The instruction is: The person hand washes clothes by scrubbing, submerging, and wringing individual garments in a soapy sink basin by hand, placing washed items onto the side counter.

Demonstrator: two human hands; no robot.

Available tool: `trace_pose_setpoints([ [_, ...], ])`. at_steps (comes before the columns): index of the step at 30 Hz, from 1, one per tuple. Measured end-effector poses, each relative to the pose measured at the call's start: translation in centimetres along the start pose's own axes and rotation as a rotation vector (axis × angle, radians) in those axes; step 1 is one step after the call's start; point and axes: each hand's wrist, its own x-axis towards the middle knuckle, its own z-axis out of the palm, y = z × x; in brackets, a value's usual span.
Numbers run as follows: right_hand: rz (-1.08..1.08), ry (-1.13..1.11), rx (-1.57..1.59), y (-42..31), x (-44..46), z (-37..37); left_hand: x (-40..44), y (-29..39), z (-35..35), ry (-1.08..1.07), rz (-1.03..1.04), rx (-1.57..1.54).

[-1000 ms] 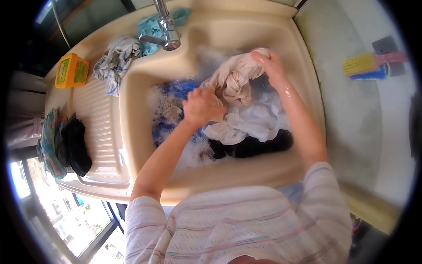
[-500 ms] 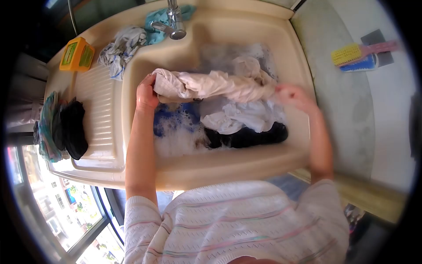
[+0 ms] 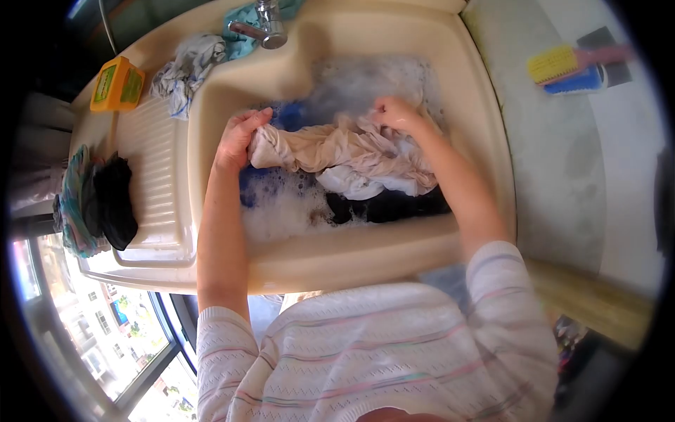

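Note:
My left hand (image 3: 241,137) is closed around the left end of a wet, twisted pale pink-beige garment (image 3: 323,146) at the left side of the sink basin. Over the middle of the basin, my right hand (image 3: 397,116) is curled shut at the garment's upper edge, pinching its fabric. The garment stretches across the basin between and past both hands. Under it lie a white cloth (image 3: 348,184) and a black garment (image 3: 383,207) in foamy water. Blue fabric (image 3: 249,186) shows in the suds at the left.
A faucet (image 3: 271,28) stands at the back of the beige sink (image 3: 330,264). On the ribbed drainboard are a crumpled grey-white cloth (image 3: 190,67), an orange container (image 3: 117,84) and dark clothes (image 3: 114,200). Brushes (image 3: 562,67) lie on the right ledge.
My right hand has moved left and away from me, from the garment's right end to its middle. The garment's right part has sagged lower over the white cloth.

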Motion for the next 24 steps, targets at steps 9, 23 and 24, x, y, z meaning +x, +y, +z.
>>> trace_pose_setpoints([
  [9, 0.066, 0.387, 0.71, 3.7, -9.0, -9.0, -0.4, 1.8, -1.8, 0.013, 0.22, -0.075],
  [23, 0.01, -0.214, 0.022, -0.1, -5.5, -3.5, 0.1, -1.6, 0.6, -0.079, -0.048, 1.573],
  [24, 0.029, -0.218, -0.022, 0.1, -5.8, -3.8, 0.0, -1.8, 0.5, -0.076, -0.047, 1.565],
])
